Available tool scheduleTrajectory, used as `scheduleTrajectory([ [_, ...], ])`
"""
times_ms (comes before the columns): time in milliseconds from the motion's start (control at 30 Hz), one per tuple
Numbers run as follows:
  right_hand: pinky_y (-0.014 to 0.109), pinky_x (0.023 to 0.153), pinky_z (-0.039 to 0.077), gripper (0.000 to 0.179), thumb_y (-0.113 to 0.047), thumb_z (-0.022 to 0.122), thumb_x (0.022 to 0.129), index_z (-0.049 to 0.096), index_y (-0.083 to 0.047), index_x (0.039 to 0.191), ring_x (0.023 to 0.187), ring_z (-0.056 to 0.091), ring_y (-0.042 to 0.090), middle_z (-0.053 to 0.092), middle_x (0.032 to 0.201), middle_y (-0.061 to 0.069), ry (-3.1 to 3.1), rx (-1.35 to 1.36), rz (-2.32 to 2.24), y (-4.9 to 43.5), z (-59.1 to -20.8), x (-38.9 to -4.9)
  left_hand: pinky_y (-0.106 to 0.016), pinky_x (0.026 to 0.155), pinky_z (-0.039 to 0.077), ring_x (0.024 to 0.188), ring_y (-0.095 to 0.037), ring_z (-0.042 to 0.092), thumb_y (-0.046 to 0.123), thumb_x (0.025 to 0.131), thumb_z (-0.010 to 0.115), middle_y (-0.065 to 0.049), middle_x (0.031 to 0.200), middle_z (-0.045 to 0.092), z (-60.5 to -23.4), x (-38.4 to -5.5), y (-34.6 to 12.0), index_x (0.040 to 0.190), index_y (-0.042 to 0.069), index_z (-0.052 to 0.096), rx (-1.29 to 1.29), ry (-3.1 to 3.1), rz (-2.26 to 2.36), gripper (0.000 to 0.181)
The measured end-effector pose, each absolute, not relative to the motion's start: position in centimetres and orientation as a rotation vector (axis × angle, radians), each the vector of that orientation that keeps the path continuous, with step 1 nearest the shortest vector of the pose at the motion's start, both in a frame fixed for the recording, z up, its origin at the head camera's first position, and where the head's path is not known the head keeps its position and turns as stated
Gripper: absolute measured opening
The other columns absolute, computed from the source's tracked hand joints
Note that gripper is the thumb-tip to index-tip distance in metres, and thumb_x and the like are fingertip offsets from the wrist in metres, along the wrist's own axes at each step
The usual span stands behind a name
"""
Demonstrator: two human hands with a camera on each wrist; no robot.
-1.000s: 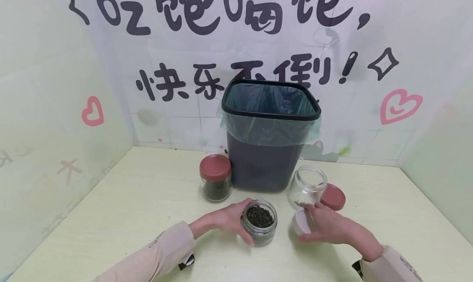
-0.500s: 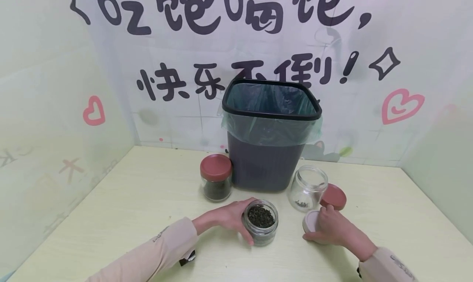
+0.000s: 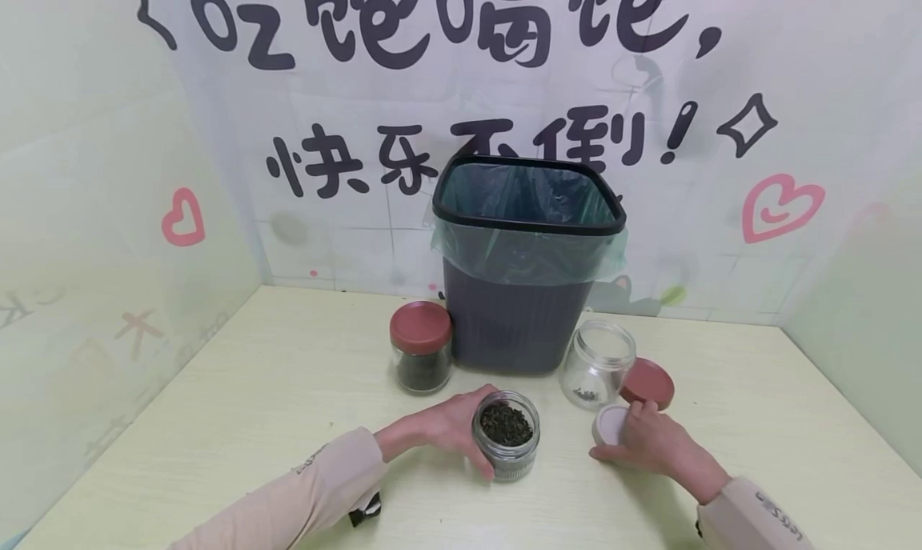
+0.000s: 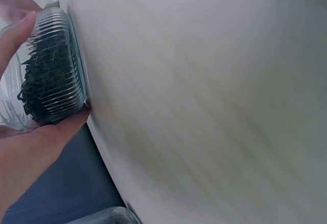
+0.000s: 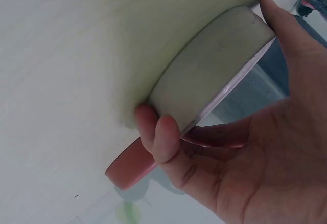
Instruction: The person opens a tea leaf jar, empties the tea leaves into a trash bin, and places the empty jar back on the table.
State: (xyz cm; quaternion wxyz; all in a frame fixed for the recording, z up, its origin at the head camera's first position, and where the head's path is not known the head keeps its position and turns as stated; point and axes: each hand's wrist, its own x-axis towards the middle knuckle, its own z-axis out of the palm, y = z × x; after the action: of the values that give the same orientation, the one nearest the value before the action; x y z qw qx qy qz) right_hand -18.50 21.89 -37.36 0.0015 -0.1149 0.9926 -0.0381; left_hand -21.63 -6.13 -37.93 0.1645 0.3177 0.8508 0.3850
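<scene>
Shifted toward the worktop's right edge and levelled from its tilt a second ago, a pale round lid (image 3: 608, 423) sits low on the worktop (image 3: 238, 398), gripped between the right hand's (image 3: 654, 444) thumb and fingers. Left of it, the left hand (image 3: 455, 430) holds an upright, uncapped glass jar (image 3: 515, 465) of dark dry leaves (image 3: 506, 423), fingers wrapped round its side. Just behind the lid are a clear jar (image 3: 599, 367) with few leaves inside and a red lid (image 3: 648, 384). Near the back edge stands a dark bin (image 3: 513, 326), a red-capped jar (image 3: 421, 371) by its left side.
</scene>
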Motion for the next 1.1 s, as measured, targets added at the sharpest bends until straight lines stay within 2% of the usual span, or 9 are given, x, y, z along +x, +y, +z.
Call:
scheduleTrajectory([
  [267,0.035,0.046,0.042,0.076,-0.053,0.070,0.062,0.046,0.018,0.081,0.055,0.045,0.022,0.041,0.068,0.018,3.119,-0.333,-0.142,22.1,-37.6,-19.0,-0.029,0.094,0.035,0.111,-0.019,0.049,0.013,0.047,0.087,-0.001,0.117,0.055,-37.9,-21.5,-6.5,0.123,0.012,0.043,0.924,2.436,1.118,0.088],
  [567,0.040,0.050,0.044,0.071,-0.054,0.068,0.063,0.051,0.014,0.073,0.061,0.046,0.026,0.043,0.068,0.021,3.138,-0.358,-0.143,22.3,-37.4,-19.2,-0.030,0.092,0.036,0.109,-0.018,0.049,0.015,0.048,0.087,0.000,0.113,0.056,-37.5,-21.2,-7.1,0.122,0.009,0.045,0.857,2.449,1.163,0.085],
  [700,0.040,0.052,0.044,0.074,-0.055,0.067,0.064,0.051,0.015,0.078,0.064,0.046,0.027,0.045,0.074,0.023,3.120,-0.322,-0.221,22.5,-37.2,-19.1,-0.032,0.091,0.037,0.106,-0.019,0.050,0.017,0.048,0.087,-0.001,0.110,0.056,-37.4,-21.1,-7.4,0.119,0.005,0.046,0.810,2.477,1.198,0.083],
  [800,0.039,0.053,0.044,0.077,-0.054,0.068,0.065,0.050,0.018,0.087,0.065,0.048,0.026,0.047,0.077,0.022,3.121,-0.282,-0.300,22.8,-37.2,-19.1,-0.034,0.091,0.037,0.105,-0.019,0.050,0.018,0.049,0.087,-0.001,0.109,0.055,-37.3,-21.0,-7.8,0.119,0.004,0.047,0.756,2.468,1.247,0.082],
  [933,0.041,0.054,0.044,0.076,-0.050,0.067,0.069,0.048,0.017,0.099,0.067,0.051,0.026,0.050,0.080,0.021,3.127,-0.246,-0.366,23.3,-37.1,-19.0,-0.035,0.091,0.037,0.106,-0.019,0.049,0.019,0.051,0.086,-0.002,0.110,0.054,-37.1,-20.9,-8.7,0.120,0.004,0.047,0.723,2.451,1.299,0.082],
  [1100,0.046,0.061,0.046,0.070,-0.049,0.063,0.075,0.049,0.014,0.104,0.074,0.057,0.033,0.055,0.086,0.023,3.116,-0.260,-0.470,23.8,-36.4,-18.7,-0.037,0.092,0.037,0.107,-0.020,0.049,0.022,0.051,0.086,-0.002,0.112,0.054,-36.4,-20.3,-10.6,0.122,0.004,0.046,0.764,2.458,1.307,0.083],
])
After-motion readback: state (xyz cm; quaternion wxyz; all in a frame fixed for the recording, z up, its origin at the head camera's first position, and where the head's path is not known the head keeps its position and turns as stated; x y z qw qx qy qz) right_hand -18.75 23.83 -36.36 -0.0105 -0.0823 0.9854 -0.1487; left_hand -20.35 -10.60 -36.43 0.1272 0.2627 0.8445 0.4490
